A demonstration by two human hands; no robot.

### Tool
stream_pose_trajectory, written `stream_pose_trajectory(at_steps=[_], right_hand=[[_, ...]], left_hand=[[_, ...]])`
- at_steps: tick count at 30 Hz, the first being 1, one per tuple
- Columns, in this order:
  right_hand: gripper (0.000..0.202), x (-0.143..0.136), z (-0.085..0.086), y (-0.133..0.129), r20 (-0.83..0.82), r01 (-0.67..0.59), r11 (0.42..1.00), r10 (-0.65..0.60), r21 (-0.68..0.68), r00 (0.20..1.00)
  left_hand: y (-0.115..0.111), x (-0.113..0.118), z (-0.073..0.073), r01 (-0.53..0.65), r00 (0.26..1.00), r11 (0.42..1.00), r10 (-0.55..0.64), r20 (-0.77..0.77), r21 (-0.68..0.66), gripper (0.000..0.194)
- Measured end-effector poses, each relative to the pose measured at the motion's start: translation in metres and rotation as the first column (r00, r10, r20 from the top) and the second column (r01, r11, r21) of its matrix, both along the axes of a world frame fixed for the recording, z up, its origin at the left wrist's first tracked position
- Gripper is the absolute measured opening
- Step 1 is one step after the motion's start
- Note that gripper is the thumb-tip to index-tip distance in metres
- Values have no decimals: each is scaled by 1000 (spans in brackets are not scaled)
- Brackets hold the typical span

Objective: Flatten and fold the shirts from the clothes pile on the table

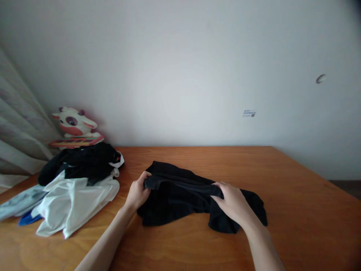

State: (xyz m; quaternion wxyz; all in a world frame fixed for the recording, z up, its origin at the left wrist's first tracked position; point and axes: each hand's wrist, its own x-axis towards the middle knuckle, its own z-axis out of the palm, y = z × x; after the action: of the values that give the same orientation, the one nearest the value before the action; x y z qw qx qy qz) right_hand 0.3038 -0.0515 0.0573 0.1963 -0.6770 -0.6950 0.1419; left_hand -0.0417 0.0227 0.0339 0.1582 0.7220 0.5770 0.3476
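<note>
A crumpled black garment (175, 205) lies across the middle of the wooden table, with a slightly greyer, band-like edge running along its upper side. Its folds hide whether it is shorts, trousers or a top. My left hand (138, 191) pinches that edge at the left end, thumb and fingers closed on the cloth. Farther right, my right hand (229, 199) grips the same edge, its fingers over the fabric and the thumb beneath. Between the hands the edge is raised and stretched. The garment's lower parts spread toward me and out to the right, resting on the tabletop.
On the left of the table (304, 210) lies a heap of clothes: a white garment (76, 203), black clothing (87, 162), and light grey and blue pieces. Behind it stands a cow-shaped toy keyboard (76, 122). A curtain (19, 124) hangs at far left; a wall closes the back.
</note>
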Motion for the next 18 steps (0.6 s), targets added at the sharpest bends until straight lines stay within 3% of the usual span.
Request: stream_pose_trajectory(at_steps=[2,5,7,8,11,13,15,18], right_hand=[[21,2,6,-4,-145,-5,1000,4,-9,989],[28,5,14,-8,-313,-12,1000,11,-3,950],[29,6,17,-8,-325,-15,993,51,113,944],[26,7,18,-8,-299,-5,979,66,202,952],[24,9,21,-6,-172,66,898,11,434,985],[26,11,25,-8,-119,113,897,-68,427,991],[25,12,33,-14,-114,109,960,-82,258,990],[24,17,48,-31,-235,-35,994,10,-104,972]], left_hand=[[-1,-5,9,143,974,985,-123,192,-98,13],[-3,-14,21,405,863,878,-275,425,-254,22],[-3,-19,26,468,822,838,-297,486,-281,24],[-3,-20,28,448,833,853,-288,473,-268,24],[-1,-20,30,165,969,983,-147,200,-77,25],[0,-20,32,-1,999,994,7,-53,112,26],[-1,-21,37,-7,973,986,45,-226,164,30],[-15,-22,53,64,929,998,-56,-365,9,34]])
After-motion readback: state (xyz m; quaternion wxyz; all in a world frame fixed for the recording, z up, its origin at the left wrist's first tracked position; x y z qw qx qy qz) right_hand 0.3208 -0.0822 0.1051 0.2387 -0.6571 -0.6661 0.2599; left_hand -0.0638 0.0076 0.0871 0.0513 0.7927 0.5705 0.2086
